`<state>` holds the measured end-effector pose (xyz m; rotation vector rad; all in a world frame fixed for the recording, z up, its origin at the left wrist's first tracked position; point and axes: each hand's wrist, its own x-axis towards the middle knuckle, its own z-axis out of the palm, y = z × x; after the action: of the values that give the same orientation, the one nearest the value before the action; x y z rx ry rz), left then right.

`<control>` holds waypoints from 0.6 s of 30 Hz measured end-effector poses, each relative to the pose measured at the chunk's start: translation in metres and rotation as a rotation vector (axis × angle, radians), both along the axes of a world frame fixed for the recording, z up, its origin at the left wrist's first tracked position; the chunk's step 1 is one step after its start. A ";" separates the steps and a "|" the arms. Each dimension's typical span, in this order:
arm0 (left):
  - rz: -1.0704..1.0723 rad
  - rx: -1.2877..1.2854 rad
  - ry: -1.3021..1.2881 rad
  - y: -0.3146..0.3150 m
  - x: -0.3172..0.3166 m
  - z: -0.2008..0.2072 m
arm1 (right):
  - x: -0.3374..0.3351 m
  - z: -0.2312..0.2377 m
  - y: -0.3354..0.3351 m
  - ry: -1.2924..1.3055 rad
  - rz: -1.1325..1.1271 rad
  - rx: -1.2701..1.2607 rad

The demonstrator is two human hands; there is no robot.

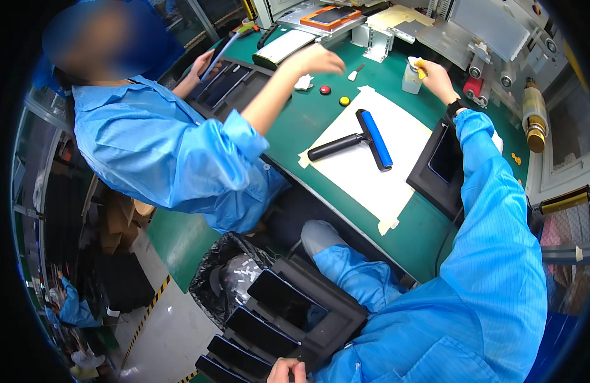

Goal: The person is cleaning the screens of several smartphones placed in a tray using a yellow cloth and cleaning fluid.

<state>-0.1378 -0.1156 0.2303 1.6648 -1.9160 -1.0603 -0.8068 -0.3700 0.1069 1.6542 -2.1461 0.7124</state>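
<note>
My right hand, with yellow finger covers, reaches across the bench to a small pale container. Its fingers are pressed together at the container's top, beside a bit of white material; what they pinch is too small to make out. Low in the view, my left hand is curled at the edge of a black foam tray that carries several dark phones, and is partly cut off. A roller with a blue barrel and black handle lies on a taped white sheet.
Another black tray with a phone lies by my right forearm. At the left, a co-worker in blue leans over the bench, a pale blue strip in one hand. Red and yellow buttons sit mid-bench. A black-lined bin stands below.
</note>
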 end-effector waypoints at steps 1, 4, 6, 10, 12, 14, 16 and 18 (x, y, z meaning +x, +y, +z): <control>-0.039 -0.001 0.027 -0.005 -0.003 -0.002 | 0.002 -0.007 -0.001 0.022 0.049 -0.029; -0.106 -0.035 0.075 -0.011 -0.006 -0.012 | -0.015 -0.019 -0.019 0.046 0.032 0.019; -0.082 -0.020 0.066 -0.010 -0.003 -0.010 | -0.025 -0.026 -0.018 0.054 0.043 -0.033; -0.010 -0.045 0.085 0.017 0.012 -0.001 | -0.047 -0.028 -0.019 -0.012 0.028 -0.002; 0.121 -0.037 0.063 0.043 0.021 -0.001 | -0.039 -0.031 -0.019 -0.048 0.039 -0.015; 0.112 -0.003 0.070 0.047 0.025 -0.007 | -0.046 -0.032 -0.014 -0.039 0.036 0.019; 0.121 0.004 0.091 0.054 0.030 -0.012 | -0.049 -0.022 -0.009 -0.026 0.025 0.036; 0.112 0.006 0.112 0.061 0.034 -0.012 | -0.065 -0.031 -0.015 -0.028 0.040 0.015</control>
<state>-0.1041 -0.0545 0.2179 1.6586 -1.7300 -1.0923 -0.8720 -0.3847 0.0763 1.7087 -2.1485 0.7364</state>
